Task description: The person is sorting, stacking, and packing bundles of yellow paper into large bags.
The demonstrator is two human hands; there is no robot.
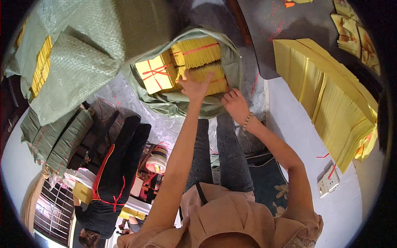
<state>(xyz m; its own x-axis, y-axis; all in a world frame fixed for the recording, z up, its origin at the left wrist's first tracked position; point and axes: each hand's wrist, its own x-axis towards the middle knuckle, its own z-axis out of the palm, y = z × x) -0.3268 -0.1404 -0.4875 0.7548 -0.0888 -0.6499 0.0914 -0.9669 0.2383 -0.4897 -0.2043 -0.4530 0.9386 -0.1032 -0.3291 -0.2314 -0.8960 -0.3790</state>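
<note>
An open green woven sack (165,103) stands on the floor in front of me, holding several bundles of yellow paper tied with red string (156,73). My left hand (195,86) reaches into the sack's mouth, fingers spread and pressing on a yellow bundle (206,72) at the near side. My right hand (235,105), with a bead bracelet at the wrist, grips the sack's near rim beside that bundle.
A large fanned stack of yellow paper (331,99) lies on the white table at right, near a white socket strip (327,182). Filled green sacks (78,53) and folded green bundles (58,136) lie at left. Another person in black (111,173) is at lower left.
</note>
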